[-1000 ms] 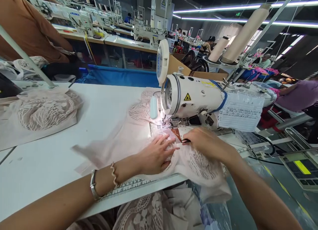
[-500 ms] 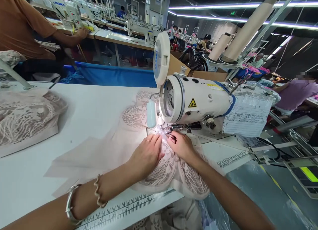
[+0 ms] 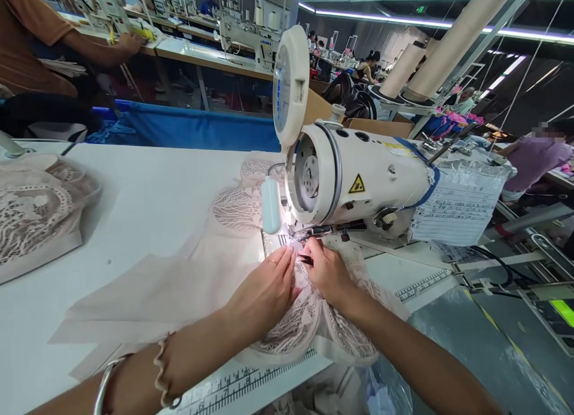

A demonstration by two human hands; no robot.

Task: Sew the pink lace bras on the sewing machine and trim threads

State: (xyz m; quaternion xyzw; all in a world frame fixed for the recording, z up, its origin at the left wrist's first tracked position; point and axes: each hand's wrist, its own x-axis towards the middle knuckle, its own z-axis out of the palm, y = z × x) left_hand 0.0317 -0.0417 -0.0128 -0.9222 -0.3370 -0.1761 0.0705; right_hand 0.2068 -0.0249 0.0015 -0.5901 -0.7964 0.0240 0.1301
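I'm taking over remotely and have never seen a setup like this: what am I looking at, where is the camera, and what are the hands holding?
The one view comes from a camera on the worker's head, looking down at their own hands. The big white machine is an industrial sewing machine, its lamp lighting the needle area. On the white table lies pale pink lace fabric. The left hand presses flat on the lace just before the needle. The right hand pinches a small dark tool, too small to identify, at the same spot. More lace is piled at far left. Other people work at nearby tables.
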